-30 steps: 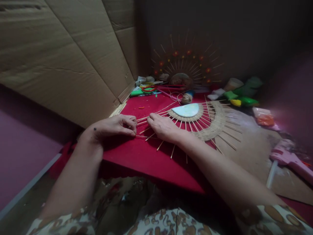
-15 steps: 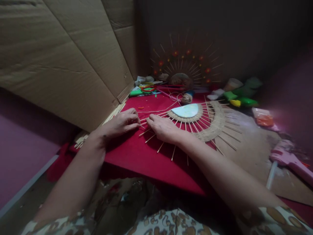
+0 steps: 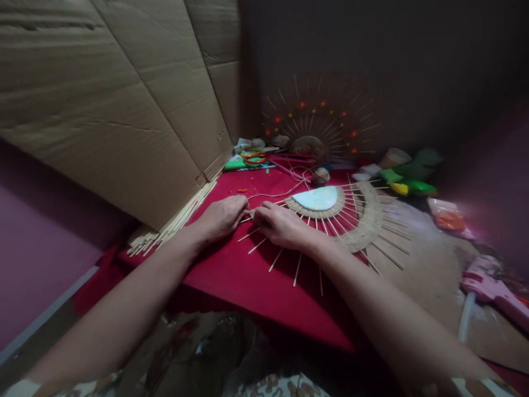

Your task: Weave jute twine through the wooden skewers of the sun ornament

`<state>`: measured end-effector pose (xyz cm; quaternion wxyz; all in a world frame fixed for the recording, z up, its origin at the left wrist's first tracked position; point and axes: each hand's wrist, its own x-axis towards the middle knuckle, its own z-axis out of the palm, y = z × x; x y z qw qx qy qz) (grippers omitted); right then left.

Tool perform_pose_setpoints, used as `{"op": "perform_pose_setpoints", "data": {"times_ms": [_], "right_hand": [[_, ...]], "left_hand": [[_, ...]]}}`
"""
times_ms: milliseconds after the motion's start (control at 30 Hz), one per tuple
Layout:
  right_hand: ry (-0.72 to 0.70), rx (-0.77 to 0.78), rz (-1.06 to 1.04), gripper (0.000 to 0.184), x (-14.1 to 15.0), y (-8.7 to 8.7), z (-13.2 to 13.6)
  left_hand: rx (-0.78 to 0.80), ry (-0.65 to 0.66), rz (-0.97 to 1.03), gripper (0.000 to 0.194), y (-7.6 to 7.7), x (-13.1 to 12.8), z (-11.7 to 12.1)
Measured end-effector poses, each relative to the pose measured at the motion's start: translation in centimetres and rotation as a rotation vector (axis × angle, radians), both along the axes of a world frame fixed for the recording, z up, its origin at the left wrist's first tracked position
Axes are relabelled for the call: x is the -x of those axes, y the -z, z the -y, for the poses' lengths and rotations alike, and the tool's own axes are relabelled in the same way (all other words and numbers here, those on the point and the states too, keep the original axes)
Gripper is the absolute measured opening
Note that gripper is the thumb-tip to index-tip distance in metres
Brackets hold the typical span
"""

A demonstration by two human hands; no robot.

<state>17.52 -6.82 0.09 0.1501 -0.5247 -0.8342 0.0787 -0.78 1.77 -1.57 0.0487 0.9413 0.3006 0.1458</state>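
Clock positions are read about the half-disc [image 3: 316, 198], with 12 o'clock away from the person. The fan [image 3: 319, 213] lies on the red cloth [image 3: 248, 286], its 4 o'clock side overlapping the board [image 3: 438, 262]. The left hand [image 3: 225, 215] is closed at 9 o'clock, apparently pinching the twine [image 3: 273, 195]; the exact grip is hidden. The right hand [image 3: 285, 223] is curled at 8 o'clock, gripping the sticks [image 3: 297, 270] beside the left fingertips.

The step in hand appears to be working twine across the sticks. Brace the sticks close to the working point so that they do not splay. Maintain even gaps and uniform tension; excess pull could draw neighbouring tips together. Leave slack in the line toward the ball [image 3: 320, 176] at 12 o'clock, clear of the stick tips. Follow the curve of the outer band [image 3: 372, 215].

The half-disc is pale blue-white, its straight edge facing about 11 o'clock. A tan inner ring [image 3: 341, 201] borders its curve. Thin sticks radiate from 3 through 6 to 9 o'clock. The wide tan outer band runs from 3 to 5 o'clock; beyond that, the right forearm [image 3: 355, 286] hides its course. Tips project past it.
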Motion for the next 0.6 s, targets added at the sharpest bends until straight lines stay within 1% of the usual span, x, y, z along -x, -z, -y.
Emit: {"op": "perform_pose_setpoints", "data": {"times_ms": [100, 200, 367, 500, 533, 600], "right_hand": [[-0.016, 0.016, -0.018, 0.016, -0.1, 0.1, -0.2], [-0.036, 0.040, -0.030, 0.016, -0.1, 0.3, -0.4], [-0.041, 0.048, -0.037, 0.017, -0.4, 0.4, -0.5], [-0.055, 0.077, -0.026, 0.017, -0.4, -0.5, -0.5], [-0.040, 0.095, -0.021, 0.017, -0.3, -0.9, -0.6], [0.035, 0.124, 0.015, 0.019, 0.2, -1.8, -0.8]], "left_hand": [[-0.001, 0.006, 0.009, 0.011, -0.1, 0.2, -0.1], [0.009, 0.019, 0.024, 0.012, -0.2, 0.6, -0.6], [0.084, -0.009, 0.079, 0.014, -0.2, 1.6, -1.9], [0.123, -0.023, 0.080, 0.012, -0.1, 2.1, -2.4], [0.129, -0.025, 0.081, 0.012, -0.1, 2.1, -2.4], [0.133, -0.030, 0.086, 0.013, -0.1, 2.1, -2.3]]}}
